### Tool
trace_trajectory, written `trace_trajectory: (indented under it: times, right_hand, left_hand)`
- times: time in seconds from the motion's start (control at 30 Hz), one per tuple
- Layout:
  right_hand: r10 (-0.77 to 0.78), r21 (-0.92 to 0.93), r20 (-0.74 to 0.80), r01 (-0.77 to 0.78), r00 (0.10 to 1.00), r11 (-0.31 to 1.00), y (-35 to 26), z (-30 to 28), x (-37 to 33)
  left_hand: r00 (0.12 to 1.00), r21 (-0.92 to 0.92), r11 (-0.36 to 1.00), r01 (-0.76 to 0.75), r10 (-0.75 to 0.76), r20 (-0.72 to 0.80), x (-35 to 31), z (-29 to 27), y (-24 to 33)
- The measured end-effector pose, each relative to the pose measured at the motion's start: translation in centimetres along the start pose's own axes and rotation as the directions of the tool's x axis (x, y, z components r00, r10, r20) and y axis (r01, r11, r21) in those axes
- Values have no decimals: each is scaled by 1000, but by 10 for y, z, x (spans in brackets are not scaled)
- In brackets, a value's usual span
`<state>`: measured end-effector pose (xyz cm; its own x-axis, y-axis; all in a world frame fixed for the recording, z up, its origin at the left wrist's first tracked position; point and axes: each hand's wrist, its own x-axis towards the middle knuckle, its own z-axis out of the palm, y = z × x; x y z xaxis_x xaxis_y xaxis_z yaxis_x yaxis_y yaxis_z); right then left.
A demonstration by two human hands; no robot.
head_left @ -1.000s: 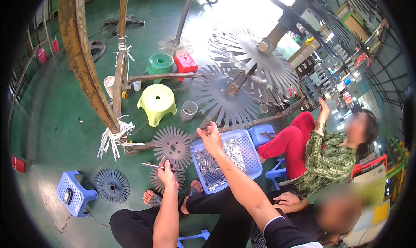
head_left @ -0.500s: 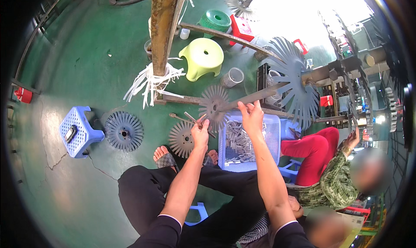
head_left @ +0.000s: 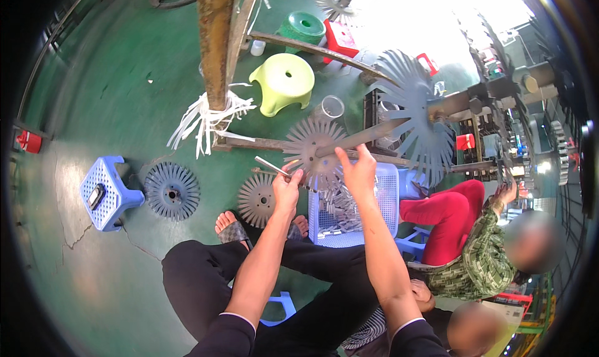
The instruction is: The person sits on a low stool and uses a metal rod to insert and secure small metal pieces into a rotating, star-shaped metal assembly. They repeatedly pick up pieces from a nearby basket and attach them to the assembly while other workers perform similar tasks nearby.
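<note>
A pale metal strip point(head_left: 269, 165) juts from the pinched fingers of my left hand point(head_left: 287, 193), at the lower left rim of a slotted metal disc point(head_left: 304, 144). The disc has many radial blades and sits on the near end of a long shaft point(head_left: 368, 136). My right hand point(head_left: 359, 175) is just below that shaft, thumb and forefinger apart, fingertips at its lower edge. A purple-blue basket point(head_left: 391, 198) below the right hand holds many small metal pieces point(head_left: 337, 210). Another slotted disc point(head_left: 262, 200) lies on the floor by my feet.
A larger bladed disc point(head_left: 415, 107) is farther along the shaft, by a rusty frame post point(head_left: 214, 45) tied with white strips point(head_left: 209, 121). Stools stand around: blue point(head_left: 107, 192), lime point(head_left: 284, 82), green point(head_left: 301, 28). A person in red trousers point(head_left: 446, 210) sits at right.
The view has shifted slightly. The disc on the shaft shows more broadly and sits farther right against its surroundings. The strip in my left hand has moved up and left; my right hand stays beside the shaft.
</note>
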<state>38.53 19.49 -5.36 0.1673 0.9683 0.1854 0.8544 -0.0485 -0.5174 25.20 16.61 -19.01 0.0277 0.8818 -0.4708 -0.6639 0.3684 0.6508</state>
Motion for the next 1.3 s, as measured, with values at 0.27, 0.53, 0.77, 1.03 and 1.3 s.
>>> trace_trajectory:
  times: [0.27,0.53,0.77,1.03,1.3]
  right_hand:
    - [246,226,-420,-162,873,961,79,-30,-22]
    - [348,-56,26,-346,937,937,98,-14,-69]
    - [-653,-529,-385,423,652,735,60,25,-51]
    - [-478,-387,-648,284,593,877,7,-6,-25]
    - [-282,-2,-739,417,612,909,20,-6,-11]
  left_hand:
    - [999,13,999,-38,37,27,-50,39,41]
    - [989,-60,994,-94,100,109,-87,83,84]
    - [976,-51,992,-111,118,180,-122,125,116]
    - [965,17,985,-174,167,201,-142,151,134]
    - [958,24,990,-140,130,256,-144,149,134]
